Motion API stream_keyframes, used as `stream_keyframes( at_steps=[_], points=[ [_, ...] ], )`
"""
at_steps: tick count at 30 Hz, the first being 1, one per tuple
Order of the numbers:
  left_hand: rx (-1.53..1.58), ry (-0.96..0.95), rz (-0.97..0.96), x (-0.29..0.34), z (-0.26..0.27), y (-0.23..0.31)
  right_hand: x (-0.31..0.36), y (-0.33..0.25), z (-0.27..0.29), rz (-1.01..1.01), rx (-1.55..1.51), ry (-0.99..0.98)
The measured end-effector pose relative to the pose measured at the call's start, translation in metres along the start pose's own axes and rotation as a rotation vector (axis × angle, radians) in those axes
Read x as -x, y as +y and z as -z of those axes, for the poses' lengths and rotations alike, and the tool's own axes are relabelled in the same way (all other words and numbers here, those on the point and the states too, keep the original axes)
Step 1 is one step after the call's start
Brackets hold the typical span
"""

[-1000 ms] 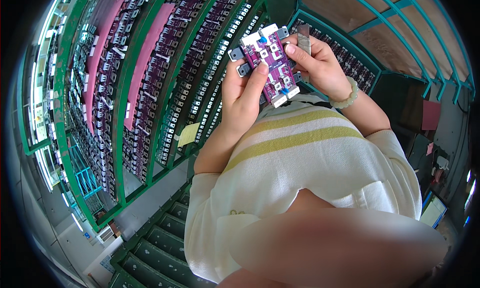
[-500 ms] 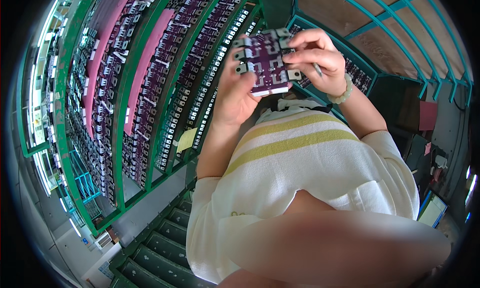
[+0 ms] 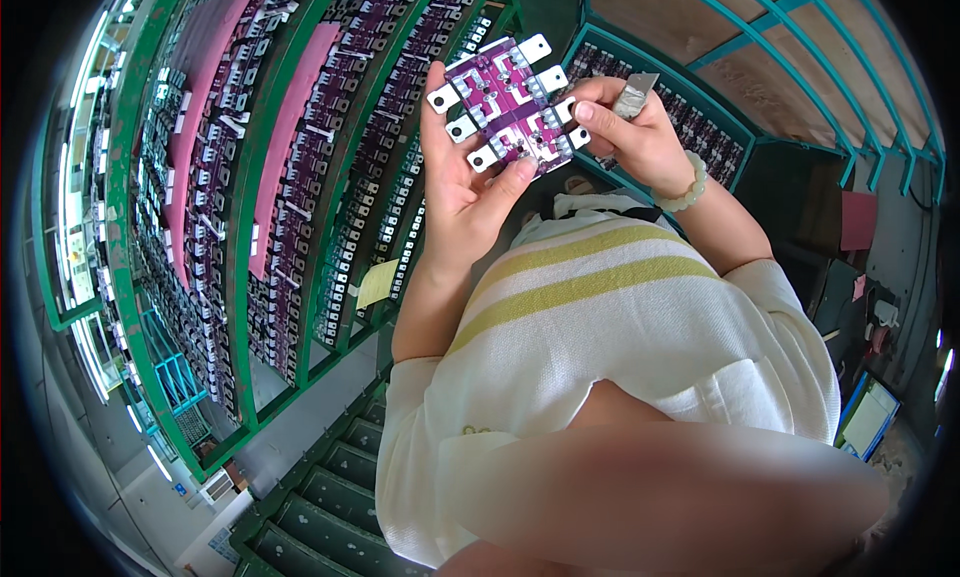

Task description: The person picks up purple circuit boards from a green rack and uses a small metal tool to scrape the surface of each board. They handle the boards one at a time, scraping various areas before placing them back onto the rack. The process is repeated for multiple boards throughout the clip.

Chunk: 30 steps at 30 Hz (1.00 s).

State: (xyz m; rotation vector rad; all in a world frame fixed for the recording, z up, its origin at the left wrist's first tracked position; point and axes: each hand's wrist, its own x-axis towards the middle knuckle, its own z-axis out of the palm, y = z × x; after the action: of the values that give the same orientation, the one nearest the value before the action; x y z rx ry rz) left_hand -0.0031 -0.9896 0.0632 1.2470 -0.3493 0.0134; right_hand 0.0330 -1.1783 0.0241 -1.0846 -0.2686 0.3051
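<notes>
In front of my chest is a purple circuit board [image 3: 517,117] with bright metal tabs, each with a hole, sticking out along two sides. My left hand [image 3: 468,192] grips it from the left and below, thumb on the lower edge and fingers behind. At the board's right side, my right hand [image 3: 632,137] has its thumb and fingers closed by the metal tabs, seemingly pinching one. A small flat grey piece [image 3: 635,95], dull and crumpled-looking, sticks up from between the right fingers; its kind is unclear. The fingertips behind the board are hidden.
Left of me stands a green metal rack [image 3: 245,227] packed with similar boards, pink sheets [image 3: 297,142] and a yellow paper slip [image 3: 377,284]. Beyond my hands, a teal-framed tray [image 3: 720,127] holds more boards. Green slatted shelving [image 3: 330,477] lies lower left; a screen [image 3: 866,417] stands right.
The board has turned and tilted, so its face and tabs show more fully. My right hand has rolled, bringing the grey piece up into plain view. The left hand still grips the board.
</notes>
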Motion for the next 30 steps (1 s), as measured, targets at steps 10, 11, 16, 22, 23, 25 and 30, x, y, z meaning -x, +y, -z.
stream_keyframes(
  at_steps=[10, 11, 16, 22, 23, 25, 30],
  points=[
    [0.11, -0.029, 0.038, -0.003, 0.006, -0.004, 0.002, 0.0, 0.005, 0.076, 0.077, -0.009],
    [0.148, -0.034, 0.035, -0.004, 0.005, -0.004, 0.003, -0.001, 0.006, 0.068, 0.092, -0.013],
    [0.155, -0.052, 0.046, -0.004, 0.001, -0.006, 0.002, -0.016, 0.005, 0.123, 0.064, -0.008],
    [0.145, -0.077, 0.067, -0.003, -0.004, -0.008, -0.002, -0.028, 0.008, 0.236, 0.142, -0.076],
    [0.143, -0.085, 0.066, -0.002, -0.003, -0.009, -0.002, -0.029, 0.008, 0.236, 0.146, -0.086],
    [0.118, -0.083, 0.06, -0.001, -0.004, -0.01, -0.002, -0.028, 0.009, 0.203, 0.167, -0.088],
    [0.124, -0.093, 0.06, 0.0, -0.008, -0.009, -0.003, -0.028, 0.007, 0.232, 0.2, -0.102]
  ],
)
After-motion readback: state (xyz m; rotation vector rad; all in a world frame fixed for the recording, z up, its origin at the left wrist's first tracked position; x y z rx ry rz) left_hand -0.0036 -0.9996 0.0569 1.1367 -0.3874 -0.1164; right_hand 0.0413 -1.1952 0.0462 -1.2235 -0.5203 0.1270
